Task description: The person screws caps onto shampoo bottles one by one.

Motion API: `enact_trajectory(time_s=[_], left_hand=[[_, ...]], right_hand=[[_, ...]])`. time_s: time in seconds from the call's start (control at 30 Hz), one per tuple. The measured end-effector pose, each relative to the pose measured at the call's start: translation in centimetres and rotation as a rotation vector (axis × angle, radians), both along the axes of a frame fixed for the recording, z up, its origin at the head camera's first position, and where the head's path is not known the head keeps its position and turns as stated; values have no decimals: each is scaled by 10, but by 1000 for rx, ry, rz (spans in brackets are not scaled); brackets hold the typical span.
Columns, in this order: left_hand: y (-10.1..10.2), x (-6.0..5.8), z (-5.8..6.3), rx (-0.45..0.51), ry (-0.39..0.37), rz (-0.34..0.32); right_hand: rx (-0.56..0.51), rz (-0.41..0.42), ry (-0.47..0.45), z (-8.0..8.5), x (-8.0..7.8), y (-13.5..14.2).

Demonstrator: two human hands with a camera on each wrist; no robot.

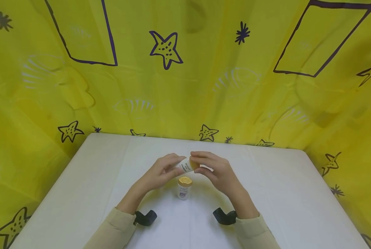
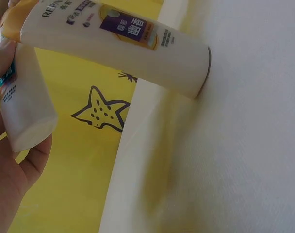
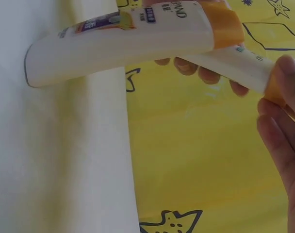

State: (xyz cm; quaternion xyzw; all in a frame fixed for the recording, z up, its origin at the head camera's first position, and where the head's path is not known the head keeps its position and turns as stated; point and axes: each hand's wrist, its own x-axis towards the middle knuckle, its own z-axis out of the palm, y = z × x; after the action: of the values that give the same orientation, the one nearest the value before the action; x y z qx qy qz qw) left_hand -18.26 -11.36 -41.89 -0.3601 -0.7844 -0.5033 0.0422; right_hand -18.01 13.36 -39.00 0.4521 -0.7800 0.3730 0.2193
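Observation:
A white shampoo bottle [image 1: 185,166] with an orange cap is held tilted above the table, between both hands. My left hand [image 1: 160,173] grips its white body near the base. At the other end, my right hand [image 1: 215,171] pinches the orange cap [image 3: 272,91] between thumb and fingers. A second white shampoo bottle [image 1: 183,192] with a gold-orange cap stands upright on the table, just below and nearer than the held one. Its purple and orange label [image 2: 130,28] shows in the left wrist view. In the right wrist view it partly covers the held bottle [image 3: 235,65].
A white table [image 1: 126,155] lies under the hands. Behind it and at its sides hangs a yellow curtain [image 1: 191,86] with starfish and shell drawings. A dark wrist camera [image 1: 145,218] sits on the left wrist, another dark camera [image 1: 225,217] on the right.

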Motion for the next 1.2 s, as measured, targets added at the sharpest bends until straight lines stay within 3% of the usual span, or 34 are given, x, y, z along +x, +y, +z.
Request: enact_trajectory(time_s=[0.37, 0.7, 1.07, 1.2], left_hand=[[5, 5, 3, -44, 111, 109], [8, 8, 7, -176, 380, 255], [11, 9, 8, -205, 556, 314], [12, 8, 7, -178, 535, 312]], right_hand=[[-100, -131, -64, -4, 3, -6], [-121, -303, -130, -4, 11, -14], [-226, -339, -334, 3, 16, -17], [-215, -348, -349, 3, 14, -16]])
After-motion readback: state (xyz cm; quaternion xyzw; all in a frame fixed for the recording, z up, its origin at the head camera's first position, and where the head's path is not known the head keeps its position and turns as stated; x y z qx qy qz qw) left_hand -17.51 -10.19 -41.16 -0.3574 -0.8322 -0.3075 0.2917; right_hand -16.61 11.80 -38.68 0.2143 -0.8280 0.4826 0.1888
